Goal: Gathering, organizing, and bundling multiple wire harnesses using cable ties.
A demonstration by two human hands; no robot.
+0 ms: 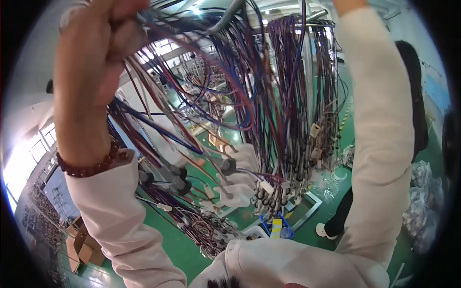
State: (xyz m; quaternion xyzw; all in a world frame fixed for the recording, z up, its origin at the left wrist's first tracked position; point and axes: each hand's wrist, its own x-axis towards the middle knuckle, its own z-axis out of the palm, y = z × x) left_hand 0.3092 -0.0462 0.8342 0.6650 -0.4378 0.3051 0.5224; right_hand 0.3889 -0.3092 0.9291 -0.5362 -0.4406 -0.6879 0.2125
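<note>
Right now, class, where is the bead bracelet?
In the head view, the bead bracelet circles the left wrist at picture left, just below the left hand gripping the hanging wires.

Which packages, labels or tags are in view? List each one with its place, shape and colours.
Paper tags: small tan rectangles on the hanging wire harnesses, right of centre.
White labels: small slips at the lower connector ends.
Cardboard boxes: open, brown, on the green floor at lower left.
Clear plastic bags: crumpled heap at the right edge.
Yellow package: flat, in a blue basket below the harnesses.
</note>
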